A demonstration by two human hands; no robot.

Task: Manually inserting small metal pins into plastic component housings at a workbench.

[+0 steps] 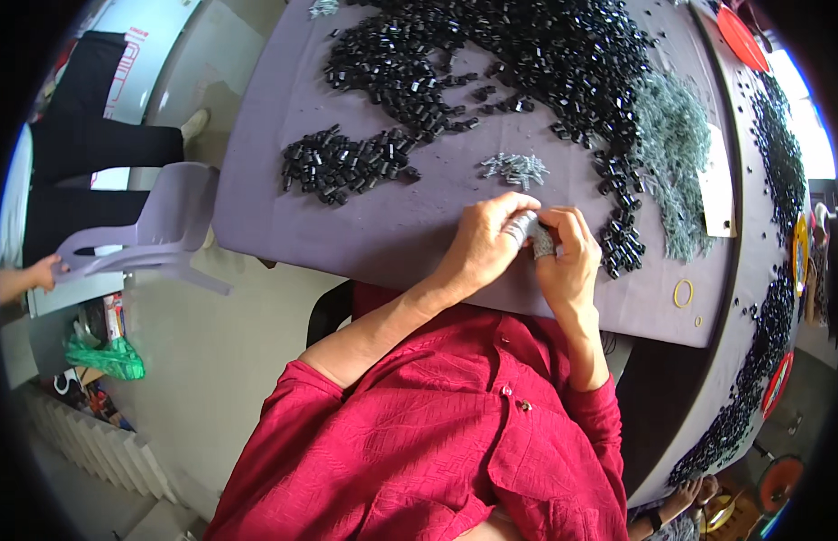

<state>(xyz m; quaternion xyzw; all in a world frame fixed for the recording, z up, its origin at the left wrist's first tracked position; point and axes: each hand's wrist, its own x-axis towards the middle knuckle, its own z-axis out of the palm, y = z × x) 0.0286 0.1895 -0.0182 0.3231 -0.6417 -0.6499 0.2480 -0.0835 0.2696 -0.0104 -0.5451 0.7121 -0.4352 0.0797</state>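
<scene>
My left hand [485,242] and my right hand [567,261] meet above the near edge of the table. Thumbs and forefingers are pinched together, and pale grey wrapping covers some fingertips. Whatever lies between them is too small and hidden to name. Just beyond the hands is a little heap of short, thin silvery-grey pieces [516,169]. A heap of small black pieces [342,162] lies to its left. Another cluster of black pieces [622,239] sits close to the right hand.
A large black heap [545,54] covers the far table [320,236]. Right of it are a tangled grey pile [676,153], a white card [718,185] and a yellow rubber band [682,293]. More black pieces line the right-hand table. At left, a person grips a lilac plastic chair [180,203].
</scene>
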